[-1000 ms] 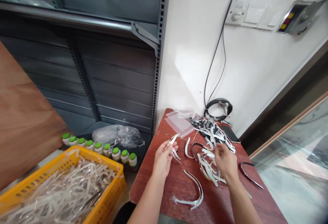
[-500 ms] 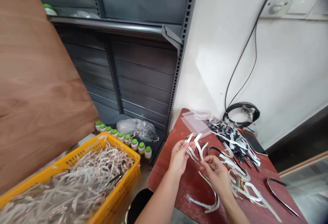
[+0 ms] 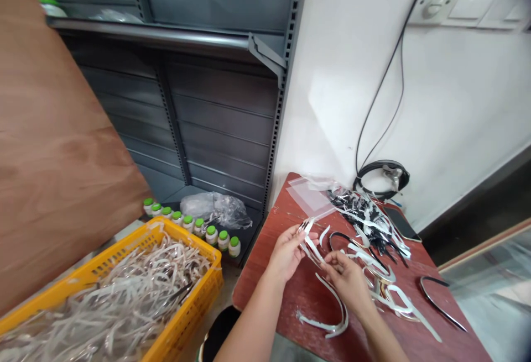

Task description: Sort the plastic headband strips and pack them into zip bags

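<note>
Over the red-brown table top, my left hand (image 3: 287, 254) is closed around a small bunch of thin curved white strips (image 3: 314, 248). My right hand (image 3: 347, 278) pinches the lower end of these strips, close to my left hand. One short white strip (image 3: 324, 234) lies just beyond my right fingers. Below the hands, a curved white strip (image 3: 343, 312) rests on the table. To the right of my right hand are a looped pile of white and gold strips (image 3: 399, 301) and a thin black curved band (image 3: 442, 305).
A yellow crate (image 3: 218, 273) full of tangled pale strips stands at left. Behind it are green-capped bottles (image 3: 211, 235) and a plastic bag (image 3: 215, 209) on a grey shelf. A black-and-white strip heap (image 3: 369, 218), phone (image 3: 401, 224) and coiled cable (image 3: 384, 179) lie at the table's back.
My right hand has brought its white strip leftward against the strips in my left hand. The view has shifted slightly, so the surroundings appear further left.
</note>
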Available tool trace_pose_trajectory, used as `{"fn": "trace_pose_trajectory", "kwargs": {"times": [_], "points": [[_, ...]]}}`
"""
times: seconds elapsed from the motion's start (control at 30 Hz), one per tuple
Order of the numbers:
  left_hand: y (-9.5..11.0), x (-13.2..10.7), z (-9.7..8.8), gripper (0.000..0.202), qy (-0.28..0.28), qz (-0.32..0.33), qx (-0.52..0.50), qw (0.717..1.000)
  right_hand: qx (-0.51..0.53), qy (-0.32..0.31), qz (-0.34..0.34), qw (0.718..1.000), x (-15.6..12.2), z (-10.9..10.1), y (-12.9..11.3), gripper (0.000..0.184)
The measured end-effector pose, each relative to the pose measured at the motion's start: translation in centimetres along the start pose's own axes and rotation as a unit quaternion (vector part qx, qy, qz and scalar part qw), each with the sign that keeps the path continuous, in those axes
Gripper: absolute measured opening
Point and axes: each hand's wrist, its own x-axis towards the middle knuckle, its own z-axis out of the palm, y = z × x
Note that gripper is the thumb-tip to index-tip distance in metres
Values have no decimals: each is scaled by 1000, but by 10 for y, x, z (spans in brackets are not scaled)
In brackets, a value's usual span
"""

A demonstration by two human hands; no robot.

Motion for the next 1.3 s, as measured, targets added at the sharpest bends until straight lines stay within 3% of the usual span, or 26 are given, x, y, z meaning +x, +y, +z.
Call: {"fn": "trace_pose_trajectory", "kwargs": {"times": [0.07,0.17,0.23,0.3,0.37,0.47,0.77,0.9,1.07,1.3], "points": [[1,1,-1,30,10,4,3,1000,-78,19,-25,996,-3,-9,-4,24],[2,5,-3,30,28,12,-4,1000,-201,103,-65,972,-4,-39,-10,29],[2,8,-5,29,37,12,-8,999,-253,154,-41,954,-3,-63,-10,29],[2,9,-4,27,40,8,-8,999,-292,149,10,945,-3,-83,-5,27],[2,9,-3,26,40,3,-7,999,-304,102,40,946,-3,-93,4,22],[2,9,-2,26,44,0,-5,999,-284,59,39,956,-3,-90,17,12],[-2,6,-5,28,41,-6,4,999,-142,132,-15,981,7,-76,11,36],[-6,3,-6,30,31,-7,5,999,-59,120,-60,989,6,-56,4,35],[-7,-3,-8,30,29,-3,5,1000,-83,89,-99,988,3,-32,0,28],[-4,-5,-12,27,30,15,-2,999,-9,119,-65,991,1,-35,-6,31]]}}
